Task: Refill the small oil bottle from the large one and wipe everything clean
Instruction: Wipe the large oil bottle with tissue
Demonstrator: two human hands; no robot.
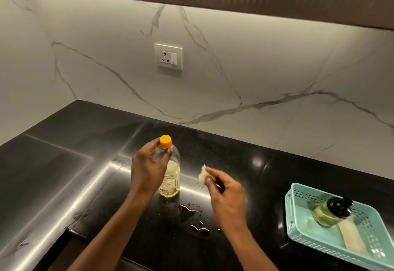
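The large clear oil bottle (172,177) stands upright on the black counter, its orange cap (165,141) on, about half full of yellow oil. My left hand (148,168) grips its shoulder just below the cap. My right hand (223,194) hovers to the right of the bottle and pinches a small crumpled white tissue (202,175). The small oil bottle (331,212), with a black cap and yellow oil inside, sits in a teal basket (298,228) at the right. Spilled drops and a small puddle (189,212) lie on the counter in front of the large bottle.
The black counter (85,175) runs into a corner at the left, against a white marble wall with a socket (168,56). A pale folded cloth or paper (351,236) lies in the basket beside the small bottle. Dark cabinets hang overhead.
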